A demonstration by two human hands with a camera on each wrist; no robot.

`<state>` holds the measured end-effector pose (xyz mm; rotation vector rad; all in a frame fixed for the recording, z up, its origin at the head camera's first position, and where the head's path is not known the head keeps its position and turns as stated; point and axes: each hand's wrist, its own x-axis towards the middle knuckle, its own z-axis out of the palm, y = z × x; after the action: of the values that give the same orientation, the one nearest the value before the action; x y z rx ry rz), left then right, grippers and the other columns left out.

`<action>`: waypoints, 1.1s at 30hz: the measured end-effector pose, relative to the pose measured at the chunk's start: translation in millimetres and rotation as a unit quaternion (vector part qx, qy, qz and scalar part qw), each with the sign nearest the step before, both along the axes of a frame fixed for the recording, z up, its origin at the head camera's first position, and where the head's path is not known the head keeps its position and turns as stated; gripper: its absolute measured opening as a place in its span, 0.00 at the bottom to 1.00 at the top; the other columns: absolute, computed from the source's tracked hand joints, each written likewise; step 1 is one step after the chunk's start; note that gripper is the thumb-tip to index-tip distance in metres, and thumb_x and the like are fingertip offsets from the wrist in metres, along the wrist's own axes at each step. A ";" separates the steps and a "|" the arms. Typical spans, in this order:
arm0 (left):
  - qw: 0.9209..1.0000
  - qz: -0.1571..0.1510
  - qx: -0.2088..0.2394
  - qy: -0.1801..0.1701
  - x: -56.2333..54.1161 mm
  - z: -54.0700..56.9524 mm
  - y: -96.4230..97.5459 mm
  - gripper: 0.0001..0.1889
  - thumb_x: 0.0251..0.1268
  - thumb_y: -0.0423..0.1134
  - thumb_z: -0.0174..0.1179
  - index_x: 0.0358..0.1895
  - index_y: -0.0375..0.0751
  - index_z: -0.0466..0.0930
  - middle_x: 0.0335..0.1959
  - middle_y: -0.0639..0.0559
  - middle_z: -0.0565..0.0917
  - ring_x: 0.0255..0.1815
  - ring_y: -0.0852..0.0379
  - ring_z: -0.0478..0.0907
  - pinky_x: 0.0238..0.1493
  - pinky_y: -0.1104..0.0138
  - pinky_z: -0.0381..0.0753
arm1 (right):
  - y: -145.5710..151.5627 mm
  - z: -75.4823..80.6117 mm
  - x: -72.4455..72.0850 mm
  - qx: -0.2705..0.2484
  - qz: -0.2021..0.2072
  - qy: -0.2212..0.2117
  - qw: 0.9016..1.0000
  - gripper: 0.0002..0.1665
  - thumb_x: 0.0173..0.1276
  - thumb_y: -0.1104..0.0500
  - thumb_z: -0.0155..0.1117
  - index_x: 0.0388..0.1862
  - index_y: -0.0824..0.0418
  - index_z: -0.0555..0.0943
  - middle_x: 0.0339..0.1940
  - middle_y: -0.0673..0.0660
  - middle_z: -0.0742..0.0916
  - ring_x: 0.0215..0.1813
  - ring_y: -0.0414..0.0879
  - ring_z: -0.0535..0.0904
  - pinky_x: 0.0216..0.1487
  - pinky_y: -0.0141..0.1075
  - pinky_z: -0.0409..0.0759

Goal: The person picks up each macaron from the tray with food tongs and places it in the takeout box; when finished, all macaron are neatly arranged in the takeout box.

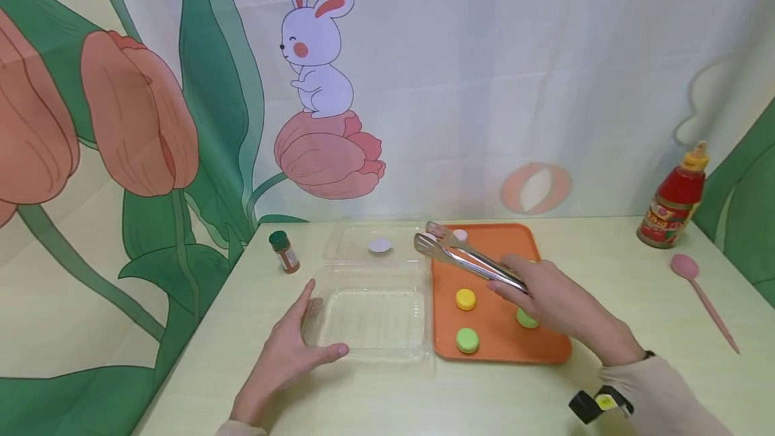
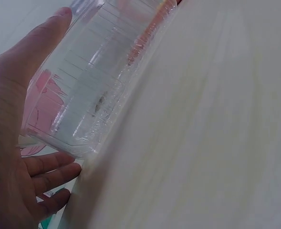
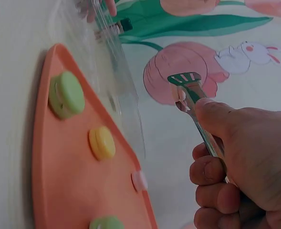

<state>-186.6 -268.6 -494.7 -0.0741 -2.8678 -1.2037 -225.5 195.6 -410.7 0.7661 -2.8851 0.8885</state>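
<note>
My right hand [image 1: 545, 295] grips metal tongs [image 1: 469, 261], their slotted tips angled left over the border between the orange tray [image 1: 502, 348] and the clear hinged container. I cannot tell whether the tips hold anything. On the tray sit a yellow macaron [image 1: 465, 299], green macarons [image 1: 467, 340] and a pale pink macaron [image 3: 139, 181]; my right hand partly covers one green one. The clear plastic container [image 1: 372, 355] lies with its lid folded back. Thumb and fingers spread, my left hand [image 1: 290, 348] is at the container's left front corner.
A pale oval thing [image 1: 380, 245] shows at the container's lid. A green-capped spice jar [image 1: 284, 252] stands at the back left. At the right are a red sauce bottle [image 1: 672, 204] and a pink spoon [image 1: 705, 301]. A printed curtain [image 1: 436, 86] hangs behind the table.
</note>
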 end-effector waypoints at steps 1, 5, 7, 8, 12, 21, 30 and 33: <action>1.000 0.000 0.000 -0.002 0.1 0.0 0.1 0.73 0.47 0.69 0.87 0.94 0.66 0.45 0.89 0.44 0.65 0.90 0.37 0.59 0.84 0.32 0.63 | -5.1 1.3 -0.3 -0.004 0.006 -0.002 1.000 0.19 0.85 0.39 0.66 0.50 0.54 0.79 0.24 0.45 0.76 0.22 0.38 0.69 0.25 0.33 0.71; 1.000 0.001 0.001 -0.003 0.3 -0.2 -0.3 0.74 0.46 0.69 0.87 0.94 0.65 0.45 0.89 0.44 0.64 0.90 0.38 0.59 0.84 0.33 0.63 | -27.1 4.8 -1.9 -0.013 0.035 -0.005 0.999 0.18 0.85 0.40 0.66 0.47 0.52 0.78 0.26 0.45 0.78 0.24 0.38 0.71 0.26 0.33 0.71; 1.000 0.002 0.001 -0.003 0.3 0.0 -0.1 0.74 0.45 0.69 0.87 0.94 0.65 0.46 0.89 0.44 0.65 0.90 0.38 0.59 0.84 0.33 0.63 | -38.6 5.5 -3.3 -0.017 0.049 -0.010 0.999 0.17 0.85 0.41 0.66 0.47 0.52 0.78 0.27 0.44 0.80 0.24 0.37 0.72 0.27 0.32 0.71; 1.000 0.003 0.001 -0.004 0.3 0.3 0.0 0.74 0.45 0.69 0.87 0.94 0.65 0.46 0.89 0.45 0.65 0.90 0.38 0.59 0.84 0.33 0.63 | -44.1 5.9 -3.8 -0.017 0.055 -0.013 0.998 0.16 0.85 0.41 0.66 0.46 0.51 0.78 0.27 0.44 0.80 0.25 0.37 0.72 0.27 0.32 0.71; 1.000 0.004 0.003 -0.001 0.2 1.6 1.1 0.74 0.45 0.69 0.87 0.94 0.64 0.46 0.89 0.44 0.65 0.90 0.38 0.59 0.84 0.33 0.62 | -64.6 7.2 -5.4 -0.008 0.066 -0.018 0.998 0.14 0.86 0.43 0.67 0.47 0.51 0.79 0.26 0.44 0.80 0.24 0.37 0.72 0.27 0.32 0.70; 1.000 0.000 0.000 -0.002 1.2 5.7 1.8 0.74 0.46 0.71 0.86 0.94 0.62 0.46 0.90 0.44 0.63 0.91 0.37 0.58 0.85 0.33 0.62 | -104.5 12.4 -8.2 0.035 0.098 -0.029 0.994 0.16 0.86 0.41 0.65 0.50 0.52 0.79 0.29 0.45 0.80 0.26 0.37 0.75 0.29 0.33 0.72; 1.000 -0.003 0.002 0.003 0.9 4.4 1.5 0.74 0.47 0.69 0.87 0.94 0.58 0.46 0.88 0.41 0.66 0.89 0.37 0.60 0.85 0.34 0.63 | -132.5 15.5 -9.8 0.087 0.109 -0.050 0.989 0.15 0.85 0.46 0.69 0.42 0.53 0.79 0.23 0.46 0.76 0.24 0.39 0.70 0.27 0.34 0.67; 1.000 -0.006 0.001 0.008 0.3 3.2 1.1 0.74 0.47 0.68 0.87 0.94 0.58 0.47 0.87 0.41 0.68 0.89 0.37 0.62 0.84 0.35 0.64 | -139.2 14.5 -11.0 0.106 0.104 -0.058 0.987 0.15 0.84 0.46 0.69 0.40 0.53 0.79 0.23 0.46 0.75 0.25 0.40 0.70 0.28 0.35 0.67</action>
<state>-186.3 -267.4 -491.5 -0.0989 -2.8570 -1.2026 -236.5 56.4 -396.2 1.0855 -3.0822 0.6668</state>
